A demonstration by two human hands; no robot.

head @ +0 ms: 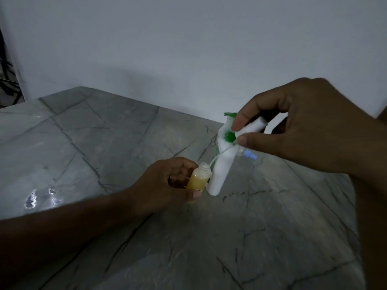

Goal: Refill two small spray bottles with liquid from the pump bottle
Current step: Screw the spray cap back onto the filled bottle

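Gripping yellow-filled spray bottle (198, 178) in left hand (167, 185), right hand (303, 126) pinching white sprayer cap (250, 128) above it

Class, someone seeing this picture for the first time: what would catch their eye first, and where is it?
The small open bottle of yellow liquid, gripped in the left hand at centre on the marble table. Just right of it, the right hand pinches a white spray cap, its thin tube reaching the bottle's mouth, before a green-and-white bottle.

left hand (167, 183): grips open yellow-filled spray bottle (199, 177) | right hand (303, 126): pinches white spray cap (250, 127)
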